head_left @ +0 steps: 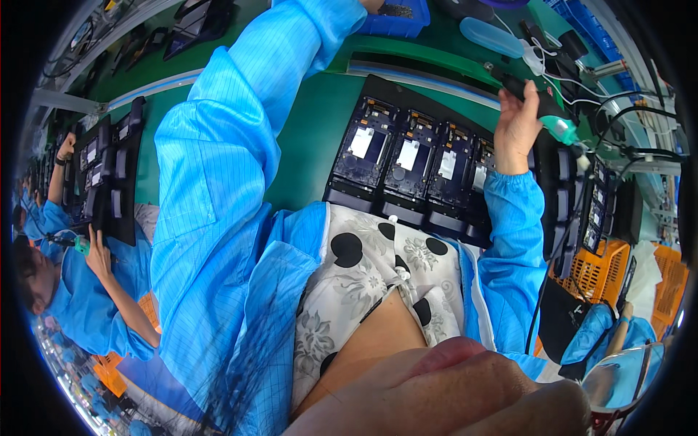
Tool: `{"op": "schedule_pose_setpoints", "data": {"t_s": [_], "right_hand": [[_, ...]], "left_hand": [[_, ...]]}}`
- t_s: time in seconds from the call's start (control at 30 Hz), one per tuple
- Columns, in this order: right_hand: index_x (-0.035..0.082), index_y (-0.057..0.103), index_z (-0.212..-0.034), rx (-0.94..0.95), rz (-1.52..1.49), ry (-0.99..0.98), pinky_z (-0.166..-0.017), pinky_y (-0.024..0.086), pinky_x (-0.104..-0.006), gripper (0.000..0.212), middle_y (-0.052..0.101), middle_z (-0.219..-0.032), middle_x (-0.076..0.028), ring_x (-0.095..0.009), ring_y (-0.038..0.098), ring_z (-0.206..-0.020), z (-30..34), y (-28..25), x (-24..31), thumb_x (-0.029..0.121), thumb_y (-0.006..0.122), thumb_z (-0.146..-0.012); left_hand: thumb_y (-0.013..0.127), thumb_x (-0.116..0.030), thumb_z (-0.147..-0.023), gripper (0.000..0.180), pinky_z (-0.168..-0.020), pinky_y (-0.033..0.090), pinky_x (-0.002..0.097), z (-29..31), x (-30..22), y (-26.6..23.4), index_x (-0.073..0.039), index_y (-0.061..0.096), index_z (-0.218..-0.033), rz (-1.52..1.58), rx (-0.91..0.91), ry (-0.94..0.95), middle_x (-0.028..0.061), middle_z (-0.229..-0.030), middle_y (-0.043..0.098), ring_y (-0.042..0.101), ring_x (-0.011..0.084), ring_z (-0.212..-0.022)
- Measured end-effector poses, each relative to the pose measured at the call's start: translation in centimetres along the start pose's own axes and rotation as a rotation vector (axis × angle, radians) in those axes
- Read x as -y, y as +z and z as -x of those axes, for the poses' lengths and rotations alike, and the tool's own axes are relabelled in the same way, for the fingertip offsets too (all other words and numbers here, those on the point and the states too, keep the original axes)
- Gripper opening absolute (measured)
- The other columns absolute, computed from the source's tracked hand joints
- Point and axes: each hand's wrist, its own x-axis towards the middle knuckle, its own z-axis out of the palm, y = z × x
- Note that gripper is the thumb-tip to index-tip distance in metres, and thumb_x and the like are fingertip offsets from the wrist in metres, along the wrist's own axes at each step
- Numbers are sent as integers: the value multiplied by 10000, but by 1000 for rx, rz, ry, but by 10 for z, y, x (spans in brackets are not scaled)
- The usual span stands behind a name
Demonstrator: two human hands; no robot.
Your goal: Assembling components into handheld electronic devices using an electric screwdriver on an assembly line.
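Note:
My right hand [518,127] is wrapped round a black and green electric screwdriver [558,128], held above the right end of a black tray [352,198]. Several opened phone-like devices lie in a row in this tray, their circuit boards and pale rectangular labels showing; one of them is this dark unit [408,154]. At the top edge, my left hand [373,5] reaches to a blue bin [396,26] that holds many tiny metal parts, perhaps screws. Most of that hand is cut off, so its fingers are hidden.
A metal rail [429,82] crosses the green bench [302,138]. Cables [618,94] hang at the right, above orange crates [598,272]. On the left, a co-worker [94,287] in blue holds a green-ended tool beside another black tray [123,207].

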Motion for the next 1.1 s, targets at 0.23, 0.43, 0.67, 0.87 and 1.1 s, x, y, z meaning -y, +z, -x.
{"op": "schedule_pose_setpoints", "data": {"t_s": [0.23,0.43,0.67,0.87,1.1], "right_hand": [[-13,544,-1097,191,-39,-394,-883,563,-458,249,667,-860,-148,-297,674,-815,7,5,53,-28,574,-850],[18,577,-1050,173,187,-421,-649,556,-358,217,633,-761,-134,-219,622,-640,47,-14,67,157,690,-927],[31,544,-1316,258,67,-190,-800,490,-407,605,645,-888,-159,-246,600,-811,64,-38,54,353,718,-835],[-132,508,-1380,513,-81,294,-952,388,-426,731,486,-1012,-133,-243,457,-918,56,-30,28,288,709,-816],[-64,655,-1209,263,-54,74,-873,483,-512,570,622,-922,-195,-299,579,-837,98,24,5,410,626,-892]], "left_hand": [[711,-202,-773,211,-779,587,489,4,11,0,-41,806,-872,2,-1,19,248,-931,747,736,399,-875],[664,-110,-928,172,-550,530,306,47,3,2,-25,699,-783,1376,-205,-109,99,-682,677,643,174,-570],[642,-116,-1013,108,-699,578,259,160,-73,61,-13,655,-1042,2647,29,-163,82,-934,697,668,159,-796],[632,-140,-1025,144,-753,585,278,217,-142,91,-11,659,-1083,2707,283,-379,90,-986,705,684,176,-852],[620,-167,-1038,189,-817,594,300,232,-156,94,-9,664,-1131,2659,407,-406,101,-1046,715,703,194,-918]]}}
